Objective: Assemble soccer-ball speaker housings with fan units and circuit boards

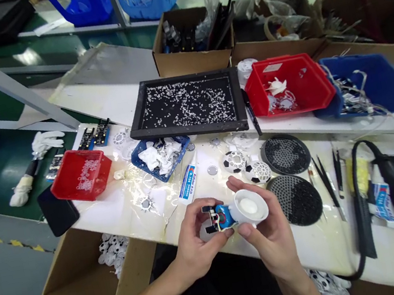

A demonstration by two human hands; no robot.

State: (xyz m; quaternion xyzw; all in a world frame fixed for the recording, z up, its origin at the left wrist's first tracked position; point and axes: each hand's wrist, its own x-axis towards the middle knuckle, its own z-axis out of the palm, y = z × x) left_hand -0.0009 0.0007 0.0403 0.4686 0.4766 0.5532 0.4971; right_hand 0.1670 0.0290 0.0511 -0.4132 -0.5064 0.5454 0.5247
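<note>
White plastic, smooth and round-mouthed, is noted in the cup [255,212] held at centre, directly before the person. A glossy blue part [224,216] is seated against its nine o'clock side, with thin wires and a dark board [206,211] beyond. The board end is pinched between the bent fingers and thumb of the left hand [194,243]; the cup is cradled by the partly curled right hand [274,235]. Whether the cup and blue part are fixed together cannot be told.

Clock positions are taken from the cup. Close quarters are recorded at ten o'clock, where a printed glue tube [188,184] is laid near the left fingers, and at twelve to one, where two domed, perforated football-patterned shells [235,161] are placed just past the right fingertips. At two and three, black round dishes [295,201] with pitted bases are set, the lower partly filled with dark granular pieces. Metal tweezers [327,183] are found farther out at three. Near eleven, a black rectangular tray [240,95] is strewn with small white bits; a glossy red bin [311,93] is sited at one.
</note>
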